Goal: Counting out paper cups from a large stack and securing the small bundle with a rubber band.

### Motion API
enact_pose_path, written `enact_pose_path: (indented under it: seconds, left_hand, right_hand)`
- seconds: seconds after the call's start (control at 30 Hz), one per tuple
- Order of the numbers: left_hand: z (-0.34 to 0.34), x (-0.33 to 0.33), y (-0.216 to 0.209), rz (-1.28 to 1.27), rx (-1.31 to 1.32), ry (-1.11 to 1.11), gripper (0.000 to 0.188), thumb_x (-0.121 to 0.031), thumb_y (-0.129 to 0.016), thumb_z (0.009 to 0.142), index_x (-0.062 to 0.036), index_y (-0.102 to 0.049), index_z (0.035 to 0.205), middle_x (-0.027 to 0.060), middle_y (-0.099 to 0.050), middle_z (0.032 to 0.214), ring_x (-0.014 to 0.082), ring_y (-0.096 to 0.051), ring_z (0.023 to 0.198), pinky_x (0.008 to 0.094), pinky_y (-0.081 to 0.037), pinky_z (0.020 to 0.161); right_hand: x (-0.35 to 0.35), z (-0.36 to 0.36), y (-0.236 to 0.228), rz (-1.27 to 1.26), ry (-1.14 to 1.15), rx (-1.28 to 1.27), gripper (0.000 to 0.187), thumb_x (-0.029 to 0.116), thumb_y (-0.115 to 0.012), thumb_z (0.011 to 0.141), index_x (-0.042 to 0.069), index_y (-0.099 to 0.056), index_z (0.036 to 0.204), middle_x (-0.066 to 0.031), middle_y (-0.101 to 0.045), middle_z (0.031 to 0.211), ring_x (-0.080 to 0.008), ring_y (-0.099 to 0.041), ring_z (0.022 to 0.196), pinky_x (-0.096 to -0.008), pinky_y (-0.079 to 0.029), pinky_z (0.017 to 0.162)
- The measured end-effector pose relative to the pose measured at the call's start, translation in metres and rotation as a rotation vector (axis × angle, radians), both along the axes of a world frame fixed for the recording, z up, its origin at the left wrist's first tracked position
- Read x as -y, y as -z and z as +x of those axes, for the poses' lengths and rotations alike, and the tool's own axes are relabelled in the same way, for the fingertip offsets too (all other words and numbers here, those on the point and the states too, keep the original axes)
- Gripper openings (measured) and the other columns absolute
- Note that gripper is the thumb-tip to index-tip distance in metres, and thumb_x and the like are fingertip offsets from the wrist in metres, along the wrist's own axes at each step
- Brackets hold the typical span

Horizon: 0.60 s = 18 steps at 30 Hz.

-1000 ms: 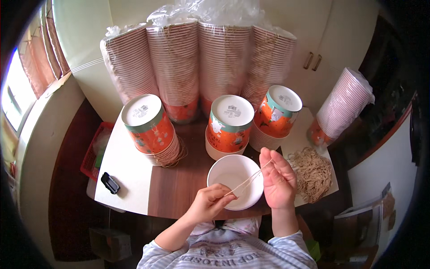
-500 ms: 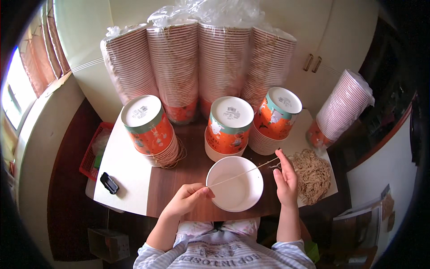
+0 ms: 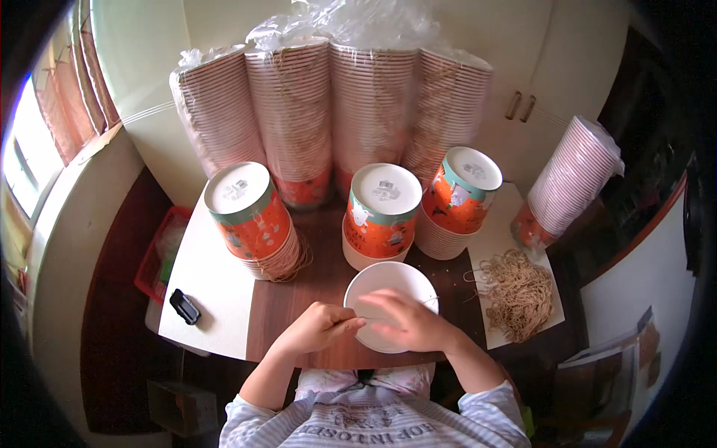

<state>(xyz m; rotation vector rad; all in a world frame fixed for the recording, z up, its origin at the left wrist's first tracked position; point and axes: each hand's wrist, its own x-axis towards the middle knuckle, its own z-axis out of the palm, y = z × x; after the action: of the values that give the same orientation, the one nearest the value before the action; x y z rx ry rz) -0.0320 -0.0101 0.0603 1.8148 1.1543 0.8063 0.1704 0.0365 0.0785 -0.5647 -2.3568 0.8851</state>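
My left hand (image 3: pixel 323 327) is closed in a pinch on a thin tan string at the near left rim of a white paper bucket (image 3: pixel 396 278), which stands open side up. Over the bucket's mouth reaches my right hand (image 3: pixel 409 321), somewhat blurred, its fingers stretched toward the left hand. It hides much of the bucket's inside. A short bit of string (image 3: pixel 432 299) shows beyond it, near the right rim; the rest of the strand is hidden. A tangled heap of tan string (image 3: pixel 520 296) lies on the table to the right.
Upside-down orange bucket stacks stand at the left (image 3: pixel 254 216), middle (image 3: pixel 383 213) and right (image 3: pixel 461 198). Tall plastic-wrapped stacks (image 3: pixel 373 112) rise behind them, another wrapped stack (image 3: pixel 571 179) leans far right. A black plastic case (image 3: pixel 184 307) lies left; a red basket (image 3: pixel 153 257) sits beyond the table.
My right hand has swung left from beside the string heap to over the bucket. The string, stretched taut across the bucket before, is now mostly hidden. My left hand has barely moved.
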Motion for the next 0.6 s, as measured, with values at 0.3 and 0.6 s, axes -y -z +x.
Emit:
enact_pose_path:
  seconds: [0.3,0.6]
  left_hand:
    - [-0.009,-0.003,0.021,-0.202,0.075,-0.151,0.031,-0.026,-0.052,0.088,0.0025,-0.061,0.079,0.0059,-0.054,0.058,0.0069,-0.046,0.057,0.0270,-0.042,0.052]
    - [-0.008,0.009,0.071,-0.275,0.420,-0.357,0.021,-0.020,-0.050,0.089,-0.0003,-0.056,0.088,0.0000,-0.055,0.073,0.0061,-0.047,0.067,0.0212,-0.040,0.059]
  right_hand:
    - [-0.024,-0.027,0.025,0.070,-0.065,0.061,0.018,0.012,-0.061,0.078,0.006,-0.058,0.095,-0.0076,-0.060,0.079,-0.0223,-0.060,0.077,-0.0324,-0.047,0.066]
    - [-0.034,-0.025,0.037,-0.018,0.033,0.163,0.010,0.017,-0.060,0.074,0.007,-0.063,0.074,-0.0075,-0.060,0.071,-0.0261,-0.059,0.069,-0.0368,-0.046,0.063]
